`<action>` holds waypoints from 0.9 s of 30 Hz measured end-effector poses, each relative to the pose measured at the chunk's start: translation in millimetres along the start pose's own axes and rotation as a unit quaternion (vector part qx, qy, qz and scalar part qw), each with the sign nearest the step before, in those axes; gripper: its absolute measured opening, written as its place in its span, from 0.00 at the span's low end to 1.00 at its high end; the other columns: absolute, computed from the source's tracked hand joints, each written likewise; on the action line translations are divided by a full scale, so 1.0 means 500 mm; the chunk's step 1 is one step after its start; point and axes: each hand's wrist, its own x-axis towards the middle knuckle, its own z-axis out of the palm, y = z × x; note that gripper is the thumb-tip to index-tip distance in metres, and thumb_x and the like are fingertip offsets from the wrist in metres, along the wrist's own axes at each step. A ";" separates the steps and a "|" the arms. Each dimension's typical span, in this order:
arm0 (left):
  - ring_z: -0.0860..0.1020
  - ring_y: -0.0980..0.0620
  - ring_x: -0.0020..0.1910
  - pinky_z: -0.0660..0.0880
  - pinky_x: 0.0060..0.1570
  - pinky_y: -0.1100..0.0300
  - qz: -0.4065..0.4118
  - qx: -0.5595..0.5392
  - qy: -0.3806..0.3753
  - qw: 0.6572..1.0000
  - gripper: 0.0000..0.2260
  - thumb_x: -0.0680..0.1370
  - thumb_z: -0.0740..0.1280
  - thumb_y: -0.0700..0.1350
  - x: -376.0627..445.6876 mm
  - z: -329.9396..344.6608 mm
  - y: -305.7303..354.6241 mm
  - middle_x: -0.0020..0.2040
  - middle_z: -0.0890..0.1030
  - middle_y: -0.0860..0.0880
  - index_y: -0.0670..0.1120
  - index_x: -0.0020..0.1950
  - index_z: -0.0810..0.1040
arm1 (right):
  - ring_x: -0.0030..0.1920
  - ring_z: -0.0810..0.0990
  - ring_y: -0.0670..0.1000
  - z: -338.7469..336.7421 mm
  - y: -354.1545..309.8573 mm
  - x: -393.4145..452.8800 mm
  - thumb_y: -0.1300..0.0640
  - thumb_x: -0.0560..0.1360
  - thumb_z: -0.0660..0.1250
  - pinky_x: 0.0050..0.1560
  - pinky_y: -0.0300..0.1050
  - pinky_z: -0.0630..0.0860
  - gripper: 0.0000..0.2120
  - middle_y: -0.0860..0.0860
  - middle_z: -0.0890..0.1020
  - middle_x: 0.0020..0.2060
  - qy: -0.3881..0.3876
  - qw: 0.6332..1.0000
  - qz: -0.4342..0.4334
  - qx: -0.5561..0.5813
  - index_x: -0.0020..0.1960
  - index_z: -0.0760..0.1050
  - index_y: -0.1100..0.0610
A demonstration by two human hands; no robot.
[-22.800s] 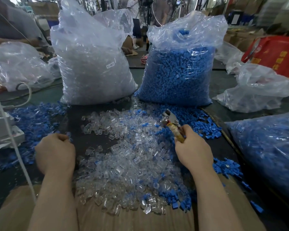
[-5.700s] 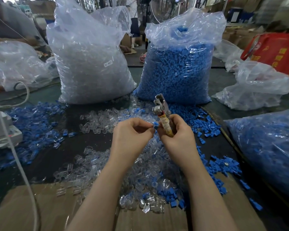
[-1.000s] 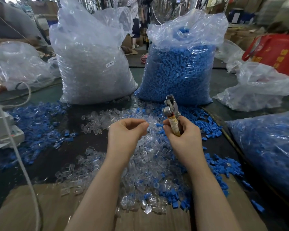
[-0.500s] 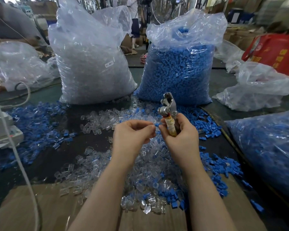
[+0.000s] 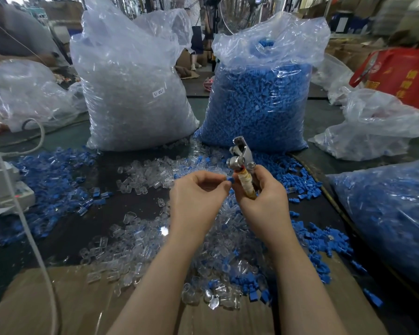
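Observation:
My right hand (image 5: 261, 197) grips a small metal plier-like tool (image 5: 241, 155) by its tape-wrapped handle, jaws pointing up. My left hand (image 5: 196, 199) pinches a small blue plastic piece (image 5: 229, 180) at its fingertips, right against my right hand's fingers. Below both hands lies a heap of clear plastic caps (image 5: 155, 238) mixed with blue pieces (image 5: 317, 240) on the dark table.
A big bag of clear caps (image 5: 136, 93) and a big bag of blue pieces (image 5: 259, 100) stand behind. More bags lie at right (image 5: 392, 213) and left (image 5: 22, 93). A white cable (image 5: 27, 226) and a white device (image 5: 0, 184) sit at left. Cardboard (image 5: 58, 298) covers the near edge.
One second ago my hands were a little apart; my left hand has moved right until its fingertips, with the blue piece, meet my right hand. The tool stays upright.

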 end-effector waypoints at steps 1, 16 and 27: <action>0.83 0.58 0.37 0.79 0.39 0.65 0.003 0.004 0.008 1.000 0.05 0.70 0.77 0.42 -0.001 0.002 -0.001 0.35 0.84 0.56 0.51 0.39 0.84 | 0.33 0.74 0.43 0.000 0.001 0.000 0.60 0.75 0.69 0.31 0.32 0.67 0.07 0.41 0.80 0.37 -0.005 1.000 -0.001 0.001 0.45 0.75 0.49; 0.83 0.55 0.36 0.77 0.39 0.68 0.037 -0.167 0.013 0.985 0.06 0.75 0.71 0.34 0.008 -0.007 -0.004 0.35 0.85 0.51 0.44 0.43 0.81 | 0.44 0.80 0.58 -0.024 0.003 -0.001 0.52 0.68 0.64 0.48 0.63 0.77 0.11 0.51 0.82 0.41 -0.115 0.992 0.034 -0.027 0.49 0.77 0.53; 0.83 0.55 0.39 0.77 0.43 0.66 0.076 -0.187 0.005 0.979 0.05 0.75 0.71 0.35 0.009 -0.010 -0.009 0.38 0.85 0.51 0.44 0.45 0.81 | 0.43 0.77 0.60 -0.025 -0.003 -0.003 0.55 0.68 0.64 0.47 0.63 0.76 0.10 0.51 0.80 0.40 -0.162 0.986 0.033 -0.027 0.50 0.76 0.52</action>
